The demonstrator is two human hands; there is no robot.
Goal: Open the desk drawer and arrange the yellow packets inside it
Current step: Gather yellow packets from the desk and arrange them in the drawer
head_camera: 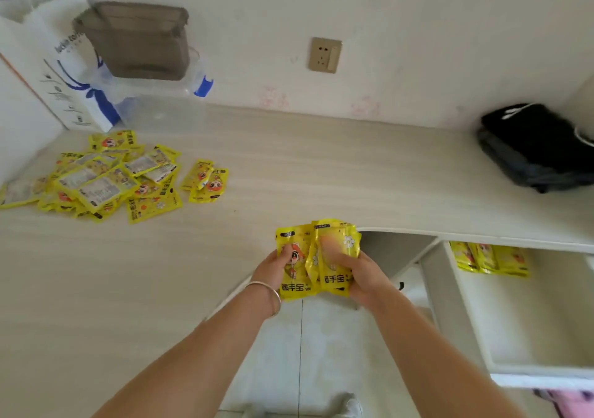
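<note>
Handling: the packets [313,260] looked light, thin and soft, likely glossy foil that slides sheet on sheet; a stack would fan or slip if held loosely. Best taken by the long edges, thumbs on the face, fingers behind, squared up before setting down.
Look: bright yellow sachets, a cartoon face with orange hair, a white flower, black characters along the lower edge; backs pale with a printed panel.
Left hand [273,268]: curled round the left side of the bunch, thumb on the front; a bangle [268,295] on the wrist.
Right hand [356,273]: curled round the right side of the same bunch, fingers pressed on the front face.
Bunch position: held in the air over the desk's front edge, just left of the drawer [527,321], not touching the top.
Drawer: pulled open at lower right; a short row of packets [490,258] lay against its back wall, the floor nearer the front bare.
Pile [96,176]: a loose heap on the desk [321,176] at far left, some face up, some face down; a few strays [205,181] just beside it.
Stage, as judged: drawer opened, a first batch in, most still on the desk.
Other: black bag [540,147] at far right; paper bag [61,61] and clear tubs [151,93] against the wall; a socket [324,54] above.
</note>
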